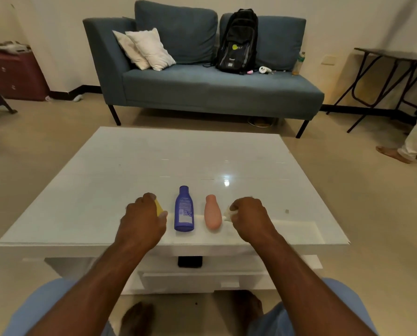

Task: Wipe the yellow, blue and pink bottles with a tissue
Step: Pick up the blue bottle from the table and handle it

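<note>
Left hand grips the yellow bottle near the bench front edge; blue bottle and pink bottle lie alongside; right hand clutches the tissue; open bench surface beyond.

both bare forearms reach forward from the lap, roughly side by side and well apart, the backs of the hands turned up. the left hand has its fingers curled down round the yellow bottle, hiding nearly all of it, with the thumb on the inner side. the right hand is balled up with knuckles forward, its fingers pinching a crumpled white tissue that pokes out on its inner side.
</note>
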Available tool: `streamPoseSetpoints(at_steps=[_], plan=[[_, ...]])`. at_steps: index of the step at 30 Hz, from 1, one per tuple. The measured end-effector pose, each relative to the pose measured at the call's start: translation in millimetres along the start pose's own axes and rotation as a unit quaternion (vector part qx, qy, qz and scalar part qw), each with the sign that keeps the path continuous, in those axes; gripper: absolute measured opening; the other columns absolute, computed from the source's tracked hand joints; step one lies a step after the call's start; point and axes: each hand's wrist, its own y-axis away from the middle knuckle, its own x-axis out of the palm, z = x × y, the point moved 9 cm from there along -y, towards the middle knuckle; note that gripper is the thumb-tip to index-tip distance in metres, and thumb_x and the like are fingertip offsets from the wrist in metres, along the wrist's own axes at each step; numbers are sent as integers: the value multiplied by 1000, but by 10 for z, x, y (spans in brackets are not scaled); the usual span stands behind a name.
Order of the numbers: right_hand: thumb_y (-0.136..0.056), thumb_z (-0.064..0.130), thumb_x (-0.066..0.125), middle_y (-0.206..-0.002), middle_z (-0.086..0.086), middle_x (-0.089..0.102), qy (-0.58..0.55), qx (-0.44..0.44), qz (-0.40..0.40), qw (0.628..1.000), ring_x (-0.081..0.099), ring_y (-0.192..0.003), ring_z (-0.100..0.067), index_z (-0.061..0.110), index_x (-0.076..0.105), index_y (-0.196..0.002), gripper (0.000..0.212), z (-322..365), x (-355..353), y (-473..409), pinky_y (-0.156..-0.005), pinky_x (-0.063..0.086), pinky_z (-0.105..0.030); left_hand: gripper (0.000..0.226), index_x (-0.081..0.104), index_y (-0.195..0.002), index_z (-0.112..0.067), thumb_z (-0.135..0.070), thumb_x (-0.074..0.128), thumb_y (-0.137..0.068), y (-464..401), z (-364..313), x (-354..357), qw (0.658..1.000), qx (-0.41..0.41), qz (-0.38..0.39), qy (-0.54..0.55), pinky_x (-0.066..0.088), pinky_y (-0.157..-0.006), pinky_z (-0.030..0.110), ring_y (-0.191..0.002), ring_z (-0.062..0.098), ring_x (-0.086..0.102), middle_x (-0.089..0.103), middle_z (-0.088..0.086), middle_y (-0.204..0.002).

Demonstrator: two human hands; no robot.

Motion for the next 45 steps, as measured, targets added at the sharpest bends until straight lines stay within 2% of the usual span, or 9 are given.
streamPoseSetpoints(at_steps=[9,13,16,19,22,28,39,42,45], plan=[[-100,20,68,-126,0,72,-199,-33,-108,973,70,-110,-14,16,75,-126,28,265,-189,-185,-95,51,-19,48,53,-124,-13,-48,57,-90,-324,-606,497,995,84,-44,40,50,-85,37,-101,25,56,62,5,-114],[-97,25,70,-119,4,73,-208,-25,-84,974,71,-102,-10,21,76,-121,24,170,-91,-304,-87,51,-15,68,41,-127,-7,-56,60,-83,-564,-419,850,994,-1,40,-102,45,-88,37,-106,30,54,55,14,-119],[-95,25,74,-111,7,74,-248,-29,-93,964,71,-92,-5,23,77,-113,19,141,-115,-362,-77,51,-8,55,45,-120,-9,-35,70,-79,-567,-410,830,994,-59,83,29,47,-79,36,-100,30,54,53,15,-116],[-96,22,74,-106,10,76,-314,-67,-128,938,72,-93,-4,21,77,-110,15,199,-232,-341,-77,54,-7,43,46,-115,-16,-21,71,-81,-409,-756,716,989,29,83,123,42,-65,24,-87,18,53,51,5,-109],[-97,17,73,-107,9,77,-340,-147,-165,914,71,-100,-6,17,77,-111,15,330,-349,-242,-84,58,-15,46,42,-122,-24,-20,70,-85,-163,-1009,596,973,126,91,172,44,-72,19,-89,16,53,47,-6,-107],[-104,34,64,-136,10,71,-270,-207,-66,938,64,-125,-4,26,66,-138,35,582,-107,-92,-110,50,-23,35,46,-109,-31,-13,67,-87,-13,-986,367,955,194,48,220,50,-72,15,-87,8,59,55,-11,-100],[-112,26,42,-100,-7,72,-85,-168,-22,982,67,-90,-22,12,64,-110,27,800,-31,-17,-84,54,-35,34,45,-91,-28,-1,63,-81,151,-1043,263,955,226,19,192,39,-61,18,-69,13,51,47,-11,-81],[-113,36,33,-83,-6,69,-133,-151,-54,978,67,-79,-22,11,65,-92,46,749,-132,44,-80,51,-31,36,47,-91,-25,5,64,-79,187,-1095,260,952,261,15,160,35,-62,16,-67,13,47,46,-10,-80],[-113,40,35,-83,-7,68,-281,-8,31,959,68,-84,-22,9,64,-85,51,508,-3,-74,-90,53,-32,36,54,-103,-14,6,66,-76,252,-1153,320,951,287,10,114,37,-66,15,-72,13,47,52,-3,-89]])
